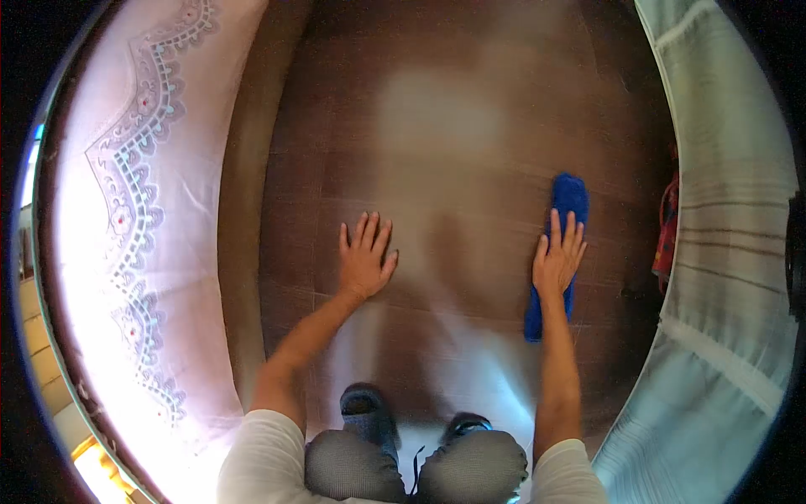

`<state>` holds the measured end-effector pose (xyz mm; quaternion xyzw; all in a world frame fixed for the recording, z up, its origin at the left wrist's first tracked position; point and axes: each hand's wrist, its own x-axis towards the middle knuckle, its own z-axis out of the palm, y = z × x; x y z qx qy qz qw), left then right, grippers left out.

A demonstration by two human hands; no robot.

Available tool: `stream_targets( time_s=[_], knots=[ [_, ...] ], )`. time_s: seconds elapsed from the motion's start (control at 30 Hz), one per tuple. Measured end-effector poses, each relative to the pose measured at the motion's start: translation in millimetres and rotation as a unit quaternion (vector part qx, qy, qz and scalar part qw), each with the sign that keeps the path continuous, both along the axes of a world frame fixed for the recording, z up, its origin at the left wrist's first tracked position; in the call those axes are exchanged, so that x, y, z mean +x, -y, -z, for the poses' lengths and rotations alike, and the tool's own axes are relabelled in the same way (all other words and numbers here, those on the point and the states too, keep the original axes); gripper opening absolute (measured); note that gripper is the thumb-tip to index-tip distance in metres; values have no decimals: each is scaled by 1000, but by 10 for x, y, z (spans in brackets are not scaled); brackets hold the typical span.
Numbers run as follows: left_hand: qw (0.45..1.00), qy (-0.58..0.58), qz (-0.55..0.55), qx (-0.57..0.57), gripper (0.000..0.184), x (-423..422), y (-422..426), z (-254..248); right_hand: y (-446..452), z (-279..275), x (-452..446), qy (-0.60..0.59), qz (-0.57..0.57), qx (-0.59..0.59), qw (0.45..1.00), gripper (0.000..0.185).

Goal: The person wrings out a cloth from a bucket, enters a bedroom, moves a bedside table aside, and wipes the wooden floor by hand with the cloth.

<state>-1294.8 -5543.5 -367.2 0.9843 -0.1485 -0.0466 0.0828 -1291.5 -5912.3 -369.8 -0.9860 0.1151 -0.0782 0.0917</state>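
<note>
My left hand [364, 259] is spread with its fingers apart, over the brown tiled floor [470, 252]; nothing is in it. Whether its palm touches the floor I cannot tell. To the right, my right hand [557, 259] lies flat with fingers stretched out on a folded blue cloth [571, 193]. The cloth is a long narrow strip on the floor, and its far end and near end show beyond the hand. Part of its middle is hidden under the palm and wrist.
A pale curtain with a lace-like pattern [189, 227] hangs along the left side. On the right is a whitish curtain [730, 168], with a red patterned item [667, 239] at its edge. My slippered foot [368, 412] and bent knees are at the bottom.
</note>
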Motion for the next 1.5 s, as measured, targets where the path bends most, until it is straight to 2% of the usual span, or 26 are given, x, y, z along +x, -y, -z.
stream_targets(
  time_s=[0.13,0.3,0.4,0.57,0.7,0.83,0.93,0.97,1.07,1.23,1.33,1.37,1.43,1.5],
  knots=[
    [1000,-5,11,2,62,21,-22,11,-111,107,570,13,79,-36,996,53],
    [1000,-12,14,-6,62,76,-38,19,-104,214,1704,67,-45,-48,996,56],
    [1000,0,18,-21,62,59,-61,28,-233,215,2025,60,-125,-49,989,58],
    [1000,-9,5,16,59,18,-23,26,-473,24,1790,16,-348,-27,937,64],
    [999,36,3,-11,62,-23,-25,94,-882,-70,1273,-21,-486,-3,874,67],
    [981,66,-39,-177,58,-32,-84,85,-1162,-77,391,-52,-586,62,806,69],
    [980,60,48,-184,53,-363,-194,-119,-1342,-112,-505,-110,-605,114,780,66],
    [982,44,86,-163,46,-552,-181,-254,-1384,-149,-757,-119,-614,122,770,65],
    [967,-32,188,-170,43,-1091,-214,-220,-1417,-134,-890,-118,-616,128,768,61],
    [979,16,146,-144,43,-1203,-36,-193,-1403,-117,-922,-113,-605,162,772,55],
    [975,15,168,-143,45,-1164,-70,-205,-1337,-324,-951,-111,-577,188,787,56],
    [974,6,183,-133,44,-1134,-117,-260,-1266,-349,-1031,-97,-555,206,800,61],
    [970,-2,223,-96,44,-1131,-250,-281,-1022,-492,-1202,-111,-516,151,836,64],
    [959,7,279,-44,45,-1043,-363,-184,-687,-384,-1472,-89,-445,165,876,65]
  ],
)
